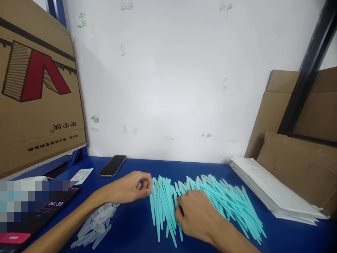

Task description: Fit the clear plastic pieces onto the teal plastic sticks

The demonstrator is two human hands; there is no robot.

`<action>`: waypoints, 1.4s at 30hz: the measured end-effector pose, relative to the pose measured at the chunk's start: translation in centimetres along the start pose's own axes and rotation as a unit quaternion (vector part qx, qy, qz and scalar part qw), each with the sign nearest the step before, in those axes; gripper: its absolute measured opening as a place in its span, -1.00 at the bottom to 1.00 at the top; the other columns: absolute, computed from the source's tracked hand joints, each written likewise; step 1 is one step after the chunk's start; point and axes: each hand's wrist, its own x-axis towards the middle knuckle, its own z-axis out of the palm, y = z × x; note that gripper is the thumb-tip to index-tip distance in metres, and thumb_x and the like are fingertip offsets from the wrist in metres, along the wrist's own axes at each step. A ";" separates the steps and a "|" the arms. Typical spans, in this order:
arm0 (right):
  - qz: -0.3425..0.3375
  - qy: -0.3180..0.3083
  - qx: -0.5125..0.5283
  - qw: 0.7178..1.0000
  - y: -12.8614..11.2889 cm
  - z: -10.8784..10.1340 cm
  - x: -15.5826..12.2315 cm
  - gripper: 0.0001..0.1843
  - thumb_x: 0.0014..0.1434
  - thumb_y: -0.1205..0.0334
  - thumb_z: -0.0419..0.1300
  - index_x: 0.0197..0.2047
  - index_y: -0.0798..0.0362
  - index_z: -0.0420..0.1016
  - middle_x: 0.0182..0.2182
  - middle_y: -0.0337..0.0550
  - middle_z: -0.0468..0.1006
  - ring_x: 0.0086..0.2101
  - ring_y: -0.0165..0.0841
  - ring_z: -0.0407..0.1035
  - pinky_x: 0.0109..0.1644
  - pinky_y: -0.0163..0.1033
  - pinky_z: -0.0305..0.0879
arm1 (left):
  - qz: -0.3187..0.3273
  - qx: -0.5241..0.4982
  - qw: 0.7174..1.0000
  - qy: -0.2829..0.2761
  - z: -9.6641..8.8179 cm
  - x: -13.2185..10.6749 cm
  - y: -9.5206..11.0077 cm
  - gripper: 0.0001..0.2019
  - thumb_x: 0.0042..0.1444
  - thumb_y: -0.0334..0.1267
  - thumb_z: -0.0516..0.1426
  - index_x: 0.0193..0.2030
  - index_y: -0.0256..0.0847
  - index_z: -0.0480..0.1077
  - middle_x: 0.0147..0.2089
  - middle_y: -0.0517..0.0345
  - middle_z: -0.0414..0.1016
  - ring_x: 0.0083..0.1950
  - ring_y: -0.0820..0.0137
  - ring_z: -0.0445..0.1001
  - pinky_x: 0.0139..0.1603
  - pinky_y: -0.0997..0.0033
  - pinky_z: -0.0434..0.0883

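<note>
Slim tapered turquoise plastic sticks lie in a small bunch (163,207) and, to its right, in a larger overlapping heap (226,198). My left hand (129,187) is closed in a pinch, its fingertips at the upper left edge of the small bunch. What the pinch holds, if anything, cannot be made out. Curled over the sticks between bunch and heap is my right hand (196,214), closed; its fingertips are hidden beneath it. Several translucent plastic pieces, like narrow caps (97,225), lie in a loose pile below my left forearm.
On the blue table (137,232), a dark phone (112,166) and a white card (82,175) lie back left. A lit screen (52,207) is at the left edge. White flat packets (279,193) are stacked right, beside cardboard (302,168). A large carton (39,116) stands left.
</note>
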 end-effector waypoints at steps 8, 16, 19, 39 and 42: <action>0.010 -0.017 0.021 1.000 0.1 0.2 -0.1 -0.67 0.16 0.24 0.04 -0.63 0.08 0.32 -0.68 -0.14 0.42 -0.65 -0.42 0.19 -0.46 -0.18 -0.32 | 0.080 0.190 0.958 0.200 2.7 1.1 -1.0 -0.90 0.26 -0.24 0.02 -0.15 -0.13 0.33 -0.42 0.29 0.37 -0.46 0.44 0.31 -0.41 0.44 0.10; 0.008 -0.029 0.037 0.999 0.2 0.6 -0.1 -0.72 0.12 0.26 0.04 -0.61 0.07 0.30 -0.69 -0.18 0.36 -0.65 -0.44 0.14 -0.47 -0.19 -0.31 | 0.088 0.194 0.950 0.229 2.6 0.8 -1.0 -0.94 0.27 -0.26 0.02 -0.20 -0.14 0.29 -0.39 0.31 0.36 -0.48 0.49 0.26 -0.43 0.44 0.09; 0.012 -0.039 0.029 0.999 0.2 0.5 -0.2 -0.77 0.04 0.27 0.07 -0.63 0.07 0.29 -0.69 -0.15 0.37 -0.65 -0.43 0.14 -0.48 -0.19 -0.31 | 0.095 0.195 0.950 0.224 2.9 0.9 -0.9 -0.94 0.26 -0.27 0.03 -0.20 -0.14 0.30 -0.40 0.31 0.35 -0.47 0.48 0.27 -0.42 0.44 0.10; 0.039 0.047 0.180 0.982 2.2 -2.3 0.6 -0.70 0.35 0.16 -0.02 -0.40 -0.01 0.37 -0.54 -0.29 0.52 -0.57 -0.40 0.30 -0.45 -0.27 -0.07 | 0.068 0.120 0.933 0.333 3.5 1.8 -2.0 -0.76 0.38 -0.11 -0.04 -0.05 -0.10 0.40 -0.15 0.20 0.53 -0.37 0.42 0.46 -0.32 0.41 0.37; 0.035 0.064 0.184 0.980 1.8 -2.5 0.4 -0.76 0.31 0.20 0.02 -0.40 -0.01 0.33 -0.50 -0.32 0.50 -0.55 -0.42 0.29 -0.44 -0.28 -0.05 | 0.095 0.135 0.925 0.342 3.4 1.9 -2.2 -0.75 0.38 -0.14 0.00 0.03 -0.07 0.46 -0.08 0.16 0.52 -0.25 0.40 0.49 -0.23 0.40 0.40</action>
